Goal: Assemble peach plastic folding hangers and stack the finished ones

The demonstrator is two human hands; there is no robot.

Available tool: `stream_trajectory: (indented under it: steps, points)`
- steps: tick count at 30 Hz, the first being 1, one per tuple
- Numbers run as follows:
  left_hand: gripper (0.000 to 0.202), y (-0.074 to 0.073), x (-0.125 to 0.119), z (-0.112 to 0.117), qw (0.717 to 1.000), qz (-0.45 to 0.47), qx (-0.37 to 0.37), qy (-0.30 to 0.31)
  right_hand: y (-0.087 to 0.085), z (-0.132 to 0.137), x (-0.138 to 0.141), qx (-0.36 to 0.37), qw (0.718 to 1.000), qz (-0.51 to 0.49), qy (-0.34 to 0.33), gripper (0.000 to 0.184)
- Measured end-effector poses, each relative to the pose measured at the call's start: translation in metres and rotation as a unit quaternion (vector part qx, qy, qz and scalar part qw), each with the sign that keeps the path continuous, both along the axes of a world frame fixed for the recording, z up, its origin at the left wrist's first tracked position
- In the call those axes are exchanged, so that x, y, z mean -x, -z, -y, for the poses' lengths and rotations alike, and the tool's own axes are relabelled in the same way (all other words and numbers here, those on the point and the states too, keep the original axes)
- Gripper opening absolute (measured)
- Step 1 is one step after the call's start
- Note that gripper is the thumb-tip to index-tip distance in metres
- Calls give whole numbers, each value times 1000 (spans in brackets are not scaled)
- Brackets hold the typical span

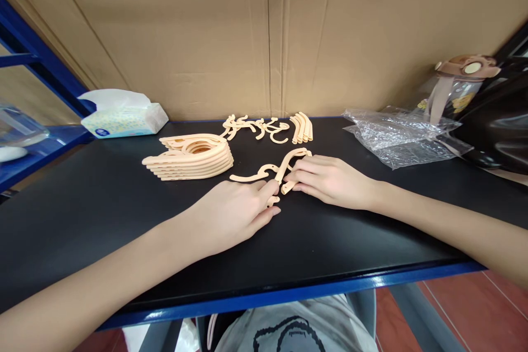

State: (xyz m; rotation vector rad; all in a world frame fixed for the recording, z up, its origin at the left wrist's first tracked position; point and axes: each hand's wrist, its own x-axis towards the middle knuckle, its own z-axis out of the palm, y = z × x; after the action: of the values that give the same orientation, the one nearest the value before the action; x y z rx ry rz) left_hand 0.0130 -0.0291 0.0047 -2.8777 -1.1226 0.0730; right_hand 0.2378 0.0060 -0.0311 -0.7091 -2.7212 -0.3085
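Cream plastic pieces of a folding clothes hanger are between my hands, low over the black tabletop. My left hand is closed, thumb and fingers pinching a hanger piece whose holed end pokes out near the thumb. My right hand is closed around a curved hanger arm, its open end pointing toward me. A hanger hook sticks out leftward beyond my left fingers. The fingers partly cover where these pieces meet, so I cannot tell whether they are joined.
A neat stack of cream folding hangers lies left of my hands. Behind are loose hooks and several curved arms. A tissue pack stands back left; clear plastic bags, a bottle and a black bag are right.
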Motion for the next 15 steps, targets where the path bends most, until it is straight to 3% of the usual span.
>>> stream_trajectory:
  steps: [15]
  points:
    - [12,6,0,-4,998,53,-14,-12,1,-2,-2,-26,998,-48,-9,26]
